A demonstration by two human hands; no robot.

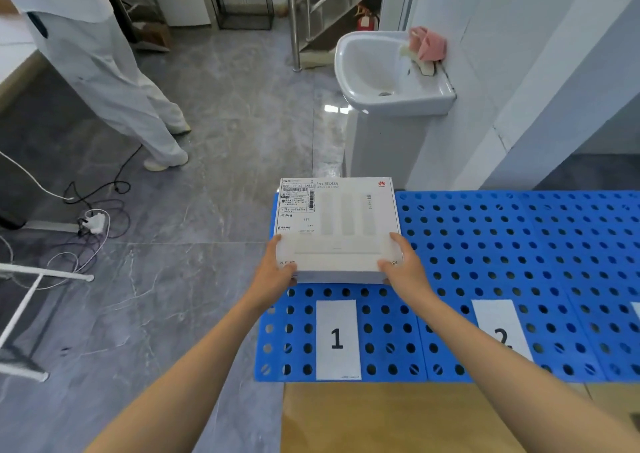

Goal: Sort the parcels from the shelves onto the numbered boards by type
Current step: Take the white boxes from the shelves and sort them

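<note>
White boxed parcel (337,231) held flat between both hands, label side up. Left hand (277,272) grips the near-left corner, thumb on the top face, fingers curled round the side and under. Right hand (401,265) mirrors it at the near-right corner, thumb on top and fingertips wrapped over the near edge. The two-corner hold probably keeps the wide, flat box level and square for setting down. The box sits over the far end of the blue perforated board (375,359), just ahead of the hands. Cannot tell whether its underside touches the board yet. The paper tag "1" (336,340) lies nearer than the hands, between the forearms, left uncovered, likely so the number stays readable. The shipping label (297,206) sits at the corner far from the left hand. The second board (512,255), tagged "2" (500,331), lies beyond the right hand, bare where it shows. Judgement: placement step, close to release.
</note>
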